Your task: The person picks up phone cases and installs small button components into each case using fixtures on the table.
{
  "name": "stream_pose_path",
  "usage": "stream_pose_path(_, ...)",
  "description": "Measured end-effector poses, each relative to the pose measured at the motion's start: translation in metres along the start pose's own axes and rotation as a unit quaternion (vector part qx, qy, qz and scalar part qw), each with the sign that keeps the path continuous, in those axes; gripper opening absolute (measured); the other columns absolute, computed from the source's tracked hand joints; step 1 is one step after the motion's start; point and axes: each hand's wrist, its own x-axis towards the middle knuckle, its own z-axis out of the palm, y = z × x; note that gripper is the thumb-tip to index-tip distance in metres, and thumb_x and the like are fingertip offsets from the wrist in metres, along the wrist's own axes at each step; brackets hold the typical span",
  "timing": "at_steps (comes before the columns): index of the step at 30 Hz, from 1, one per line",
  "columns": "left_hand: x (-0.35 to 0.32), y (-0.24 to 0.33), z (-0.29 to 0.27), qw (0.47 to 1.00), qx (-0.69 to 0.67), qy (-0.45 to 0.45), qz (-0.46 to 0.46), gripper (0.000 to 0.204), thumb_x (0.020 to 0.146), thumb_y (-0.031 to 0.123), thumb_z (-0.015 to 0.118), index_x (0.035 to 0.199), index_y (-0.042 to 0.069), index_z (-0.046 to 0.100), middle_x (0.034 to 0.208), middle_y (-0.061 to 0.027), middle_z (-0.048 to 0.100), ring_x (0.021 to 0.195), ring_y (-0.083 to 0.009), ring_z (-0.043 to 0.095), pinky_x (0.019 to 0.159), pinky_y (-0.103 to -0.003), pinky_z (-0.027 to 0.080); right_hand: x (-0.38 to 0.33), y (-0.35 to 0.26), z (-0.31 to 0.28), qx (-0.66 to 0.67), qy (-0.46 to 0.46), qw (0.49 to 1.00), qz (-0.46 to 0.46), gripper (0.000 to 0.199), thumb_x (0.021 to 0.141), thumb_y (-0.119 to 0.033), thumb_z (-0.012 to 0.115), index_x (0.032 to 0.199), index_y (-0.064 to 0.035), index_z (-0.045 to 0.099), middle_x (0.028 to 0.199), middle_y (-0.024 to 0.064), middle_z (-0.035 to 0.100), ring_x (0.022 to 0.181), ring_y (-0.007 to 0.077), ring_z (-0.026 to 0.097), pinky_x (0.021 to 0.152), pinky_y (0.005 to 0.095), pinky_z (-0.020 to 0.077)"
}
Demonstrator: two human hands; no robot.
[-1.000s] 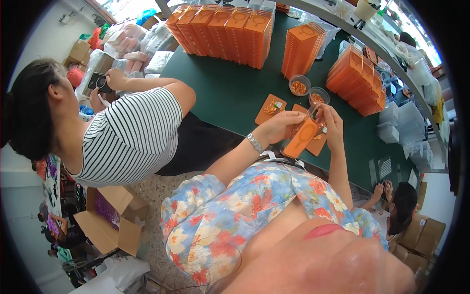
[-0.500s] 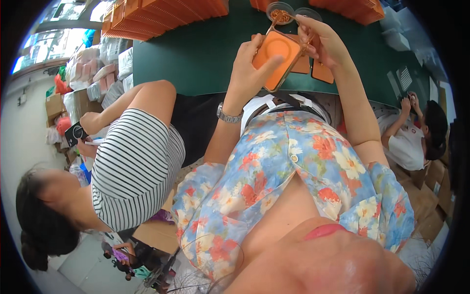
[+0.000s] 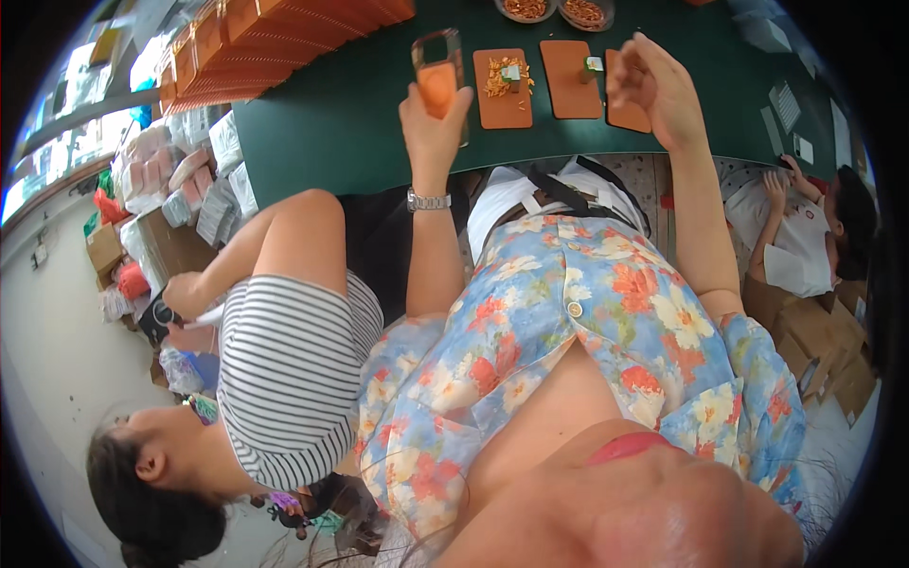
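Note:
My left hand (image 3: 433, 131) is closed round the lower part of a phone case (image 3: 436, 87), a clear-edged frame with an orange panel, held upright over the left of the green table. Fingers loosely bent and apart, my right hand (image 3: 663, 93) is raised over a brown-orange rectangular pad (image 3: 627, 115) and partly hides it; nothing shows in its grasp. Between my hands lie two similar pads. Small golden pieces (image 3: 494, 78) and a small green-and-white container (image 3: 512, 76) rest on the left pad (image 3: 504, 114). The middle pad (image 3: 566, 95) carries another such container (image 3: 591, 68).
Two clear bowls of small orange parts, one a left bowl (image 3: 526, 9), stand at the far edge. Rows of orange boxes (image 3: 284, 43) fill the table's far left. A person in a striped top (image 3: 298, 369) is close on my left; another in white (image 3: 800, 227) sits at right.
My hands have separated: the left carried the phone case leftward, and the right let go of it and moved right. The pads on the table have come into fuller view.

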Motion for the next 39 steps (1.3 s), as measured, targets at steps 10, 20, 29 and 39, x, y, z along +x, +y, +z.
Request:
stream_pose_path(10, 0.010, -0.165, 0.047, 0.955, 0.271, 0.080, -0.084, 0.100, 0.069, 0.052, 0.078, 0.140, -0.004, 0.036, 0.134, -0.0250, 0.044, 0.121, -0.0403, 0.047, 0.096, -0.050, 0.044, -0.048, 0.035, -0.091, -0.051, 0.189, 0.979, 0.051, 0.023, 0.098, -0.027, 0.057, 0.086, -0.0073, 0.059, 0.074, 0.0006, 0.057, 0.065, 0.0107, 0.059, 0.053, 0.0235, 0.0463)
stream_pose_path(20, 0.058, -0.054, -0.048, 0.980, -0.033, 0.168, 0.103, 0.056, 0.083, 0.027, 0.073, 0.127, -0.002, 0.054, 0.127, -0.0192, 0.054, 0.116, -0.0327, 0.053, 0.098, -0.041, 0.043, -0.045, 0.054, -0.082, -0.086, 0.170, 0.981, 0.043, 0.023, 0.098, -0.028, 0.058, 0.085, -0.0087, 0.060, 0.075, -0.0006, 0.058, 0.067, 0.0086, 0.058, 0.054, 0.0229, 0.0458)
stream_pose_path(29, 0.210, 0.133, -0.155, 0.835, 0.200, 0.171, 0.483, 0.057, 0.077, 0.036, 0.077, 0.120, 0.004, 0.056, 0.096, -0.0172, 0.065, 0.093, -0.0337, 0.061, 0.082, -0.044, 0.049, -0.013, 0.065, -0.069, -0.122, 0.098, 0.987, 0.031, 0.022, 0.097, -0.029, 0.058, 0.087, -0.0092, 0.061, 0.077, -0.0012, 0.059, 0.068, 0.0076, 0.058, 0.056, 0.0219, 0.0454)
stream_pose_path(39, 0.238, 0.139, -0.170, 0.913, 0.364, -0.010, 0.186, 0.068, 0.077, 0.047, 0.076, 0.115, -0.006, 0.058, 0.076, -0.0118, 0.066, 0.069, -0.0213, 0.063, 0.061, -0.034, 0.050, -0.004, 0.119, -0.078, -0.174, 0.042, 0.982, 0.062, 0.030, 0.095, -0.032, 0.060, 0.105, -0.0051, 0.067, 0.086, -0.0003, 0.063, 0.075, 0.0070, 0.058, 0.064, 0.0219, 0.0470)
